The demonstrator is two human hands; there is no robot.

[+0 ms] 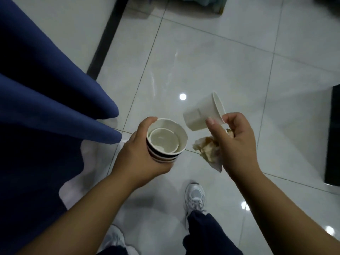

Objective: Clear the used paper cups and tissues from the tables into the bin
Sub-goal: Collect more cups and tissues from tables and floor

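My left hand [138,153] grips a stack of paper cups [165,142] from the side; the outer cup has dark stripes and a smaller white cup sits nested inside, mouths up. My right hand [233,140] pinches the rim of a plain white paper cup [204,112], which is tilted on its side with its base pointing left, just right of the stack. The same hand also clutches a crumpled, brown-stained tissue [207,150] under its palm. No bin or table is in view.
Glossy white floor tiles [220,61] lie below. A blue curtain [46,89] hangs along the left, with a dark baseboard strip [108,34] behind it. A dark object [334,135] stands at the right edge. My white sneakers [195,197] are at the bottom.
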